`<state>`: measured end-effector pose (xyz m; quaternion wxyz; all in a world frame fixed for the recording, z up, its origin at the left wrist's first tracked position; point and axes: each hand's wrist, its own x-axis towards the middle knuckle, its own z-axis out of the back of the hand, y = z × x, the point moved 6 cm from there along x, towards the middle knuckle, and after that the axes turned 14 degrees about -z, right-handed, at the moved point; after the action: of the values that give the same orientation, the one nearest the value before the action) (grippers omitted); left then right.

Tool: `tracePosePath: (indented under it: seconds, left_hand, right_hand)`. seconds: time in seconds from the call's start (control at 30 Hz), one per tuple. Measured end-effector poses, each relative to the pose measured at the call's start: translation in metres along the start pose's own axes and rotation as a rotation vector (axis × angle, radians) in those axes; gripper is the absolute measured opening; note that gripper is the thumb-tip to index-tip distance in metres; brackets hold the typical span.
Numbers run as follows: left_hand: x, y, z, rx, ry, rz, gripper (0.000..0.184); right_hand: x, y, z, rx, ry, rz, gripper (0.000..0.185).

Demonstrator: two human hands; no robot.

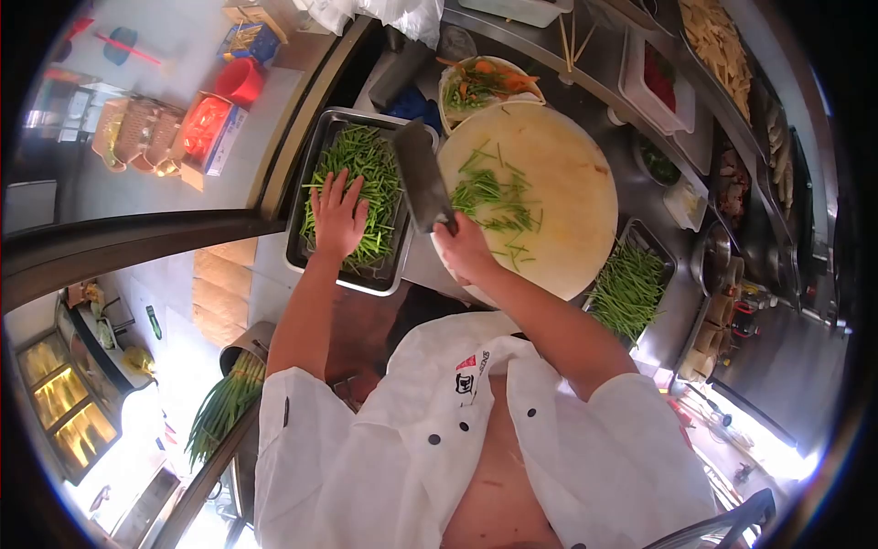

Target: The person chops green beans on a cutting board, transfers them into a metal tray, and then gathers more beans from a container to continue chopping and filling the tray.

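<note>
My left hand (pixel 339 220) lies with fingers spread on cut green stalks (pixel 370 169) that fill a metal tray (pixel 401 265). In my right hand (pixel 464 249) is the handle of a cleaver (pixel 421 174), its broad dark blade pointing away from me, between the tray and a round cutting board (pixel 576 183). A small loose pile of cut green pieces (pixel 494 197) is on the left half of the board, with several bits scattered below it.
Behind the board stands a container of mixed vegetable scraps (pixel 489 82). A second tray of green stalks (pixel 628 288) sits at the board's right. White tubs (pixel 647 82) line the right side. Long green onions (pixel 229 398) stand in a bucket at lower left.
</note>
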<state>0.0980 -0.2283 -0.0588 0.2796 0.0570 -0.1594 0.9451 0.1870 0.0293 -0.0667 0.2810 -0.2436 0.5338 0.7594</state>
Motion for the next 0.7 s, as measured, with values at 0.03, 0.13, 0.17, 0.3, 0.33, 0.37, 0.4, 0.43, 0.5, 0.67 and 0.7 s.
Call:
tracePosePath:
  seconds: [0.03,0.13,0.17,0.3,0.33,0.37,0.4,0.43,0.5,0.67,0.7]
  left_hand:
    - [0.001,0.002,0.0,0.031,0.031,0.009,0.053]
    - [0.009,-0.007,0.021,0.044,0.046,0.003,0.062]
    - [0.015,-0.017,0.034,0.094,0.061,-0.026,0.063]
    - [0.034,-0.077,0.042,-0.175,-0.005,-0.261,0.08]
    - [0.037,-0.099,0.031,-0.217,0.02,-0.355,0.102]
    - [0.041,-0.12,0.021,-0.233,0.023,-0.385,0.102]
    - [0.044,-0.144,0.006,-0.285,0.119,-0.401,0.109]
    - [0.046,-0.163,-0.009,-0.335,0.219,-0.418,0.117]
    - [0.063,-0.184,-0.038,-0.277,0.311,-0.488,0.126]
    - [0.132,-0.187,-0.066,-0.223,0.08,-0.528,0.122]
    - [0.147,-0.187,-0.069,-0.227,0.062,-0.569,0.118]
  right_hand:
    - [-0.006,0.004,0.017,0.02,-0.055,0.027,0.032]
    - [-0.051,0.015,0.073,0.14,-0.06,-0.142,0.03]
    - [-0.058,0.006,0.089,0.148,-0.077,-0.145,0.03]
    - [-0.096,-0.053,0.151,0.406,-0.14,-0.225,0.02]
    - [-0.106,-0.068,0.162,0.515,-0.155,-0.239,0.018]
    - [-0.115,-0.082,0.173,0.532,-0.185,-0.243,0.018]
    - [-0.125,-0.1,0.18,0.562,-0.217,-0.284,0.017]
    - [-0.135,-0.121,0.186,0.595,-0.249,-0.326,0.017]
    - [-0.149,-0.161,0.189,0.647,-0.305,-0.326,0.018]
    - [-0.19,-0.225,0.173,0.802,-0.364,-0.454,0.02]
    - [-0.193,-0.226,0.168,0.794,-0.317,-0.444,0.021]
